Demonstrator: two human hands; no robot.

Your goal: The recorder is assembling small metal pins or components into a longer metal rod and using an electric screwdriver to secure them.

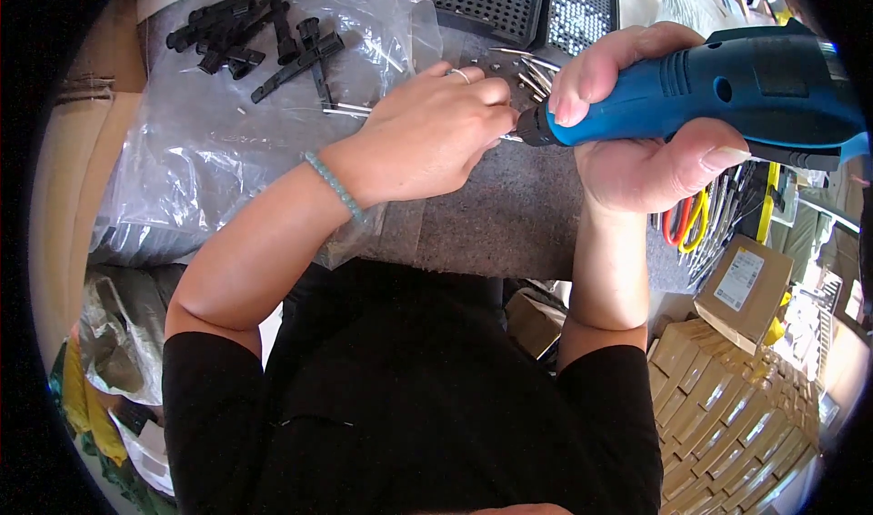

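At a dark grey worktop [500,210], a person in black short sleeves works with a blue power driver [687,106] in the right hand [627,171]. Fingers lie over the top of the tool and the thumb runs along the near side, a firm wrap around its body; the black nose [535,126] points left. The left hand [427,129], wearing a ring [459,75] and a pale green beaded bracelet [334,186], curls its fingers together right at the nose; whatever they pinch is hidden, so its grip cannot be told. On the far left, black plastic parts [227,24] lie heaped on a clear plastic bag [182,183], with slim white rods [346,110] just beside the left hand. Two black trays [539,15] of small silvery pieces stand on the far side, pointed metal pieces [538,80] near them. To the right sit red and yellow tool handles [670,227], and, nearer, a cardboard box [744,283] above stacked brown packages [727,410].
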